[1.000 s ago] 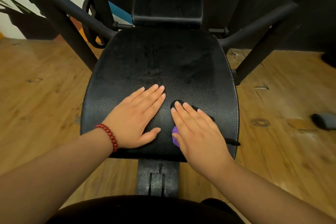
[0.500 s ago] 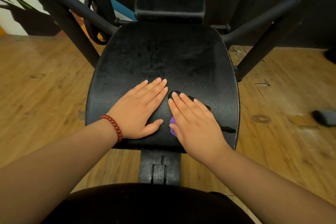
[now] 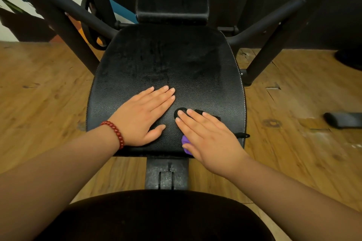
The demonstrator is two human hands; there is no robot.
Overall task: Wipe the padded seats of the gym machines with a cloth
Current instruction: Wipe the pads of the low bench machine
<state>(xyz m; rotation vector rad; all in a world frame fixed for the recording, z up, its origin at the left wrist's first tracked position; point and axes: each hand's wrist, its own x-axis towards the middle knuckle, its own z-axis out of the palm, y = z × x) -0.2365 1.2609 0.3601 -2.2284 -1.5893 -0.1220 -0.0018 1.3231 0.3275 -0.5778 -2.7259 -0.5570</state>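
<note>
Black seat under two grips. Left grip flat, fingers straight, holding nothing. Right grip flat, pressing dark cloth near front right corner.

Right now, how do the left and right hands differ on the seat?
The left hand lies on the bare seat; the right hand presses a cloth beneath it. The left wrist wears a red bead bracelet; the right is bare. The left hand reaches farther up the seat than the right. Both lie flat, fingers straight.
</note>
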